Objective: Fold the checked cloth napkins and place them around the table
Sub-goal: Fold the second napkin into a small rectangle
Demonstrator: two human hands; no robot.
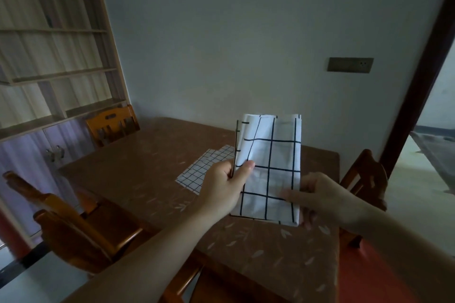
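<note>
A white napkin with dark checks [273, 155], folded into a tall rectangle, is held upright above the table [138, 165]. My left hand [225, 188] pinches its left edge with the thumb on the front. My right hand [325, 198] grips its lower right side, fingers across the cloth. A second checked napkin [205, 171] with a finer grid lies flat on the table behind my left hand, partly hidden by it and by the held napkin.
The table has a brown leaf-patterned cover. Wooden chairs stand at the far left [112, 124], near left [73, 231] and right [364, 177]. A shelf unit [49, 44] fills the left wall. A doorway [433, 155] opens on the right.
</note>
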